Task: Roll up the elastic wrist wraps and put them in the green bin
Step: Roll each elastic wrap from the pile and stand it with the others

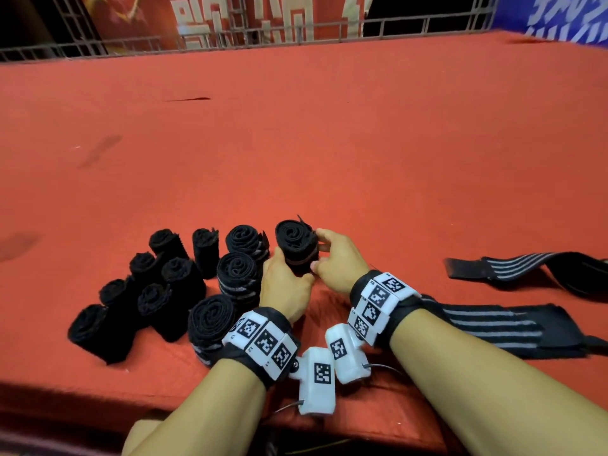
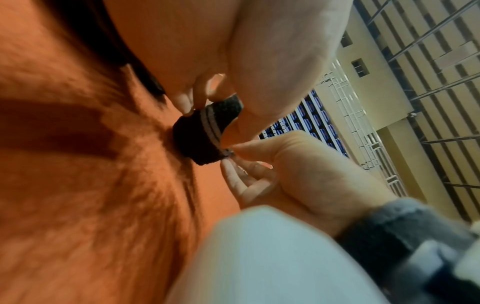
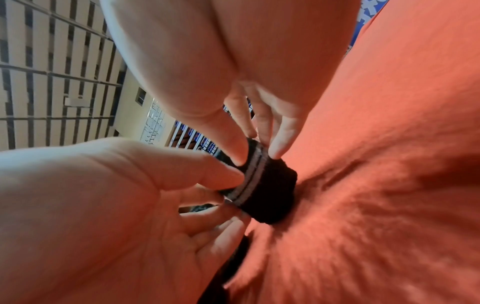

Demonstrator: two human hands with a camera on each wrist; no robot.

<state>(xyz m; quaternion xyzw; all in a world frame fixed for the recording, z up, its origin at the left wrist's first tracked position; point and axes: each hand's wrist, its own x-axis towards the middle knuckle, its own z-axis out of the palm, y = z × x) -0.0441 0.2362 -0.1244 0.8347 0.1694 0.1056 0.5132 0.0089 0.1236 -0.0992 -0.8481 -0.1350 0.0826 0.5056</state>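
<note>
1. Presently, the rolled wrap (image 1: 296,245) stands on end on the red cloth (image 1: 329,143), between my hands.
2. My left hand (image 1: 285,284) curls round its near side.
3. My right hand (image 1: 339,258) pinches its edge, thumb against fingertips.

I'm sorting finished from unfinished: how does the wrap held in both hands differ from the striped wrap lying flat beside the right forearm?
The held wrap is wound into a tight roll; the flat wrap lies unrolled. The held wrap stands on end on the red cloth, gripped by the left hand and right hand; the flat wrap lies untouched. Both are black with grey stripes.
</note>
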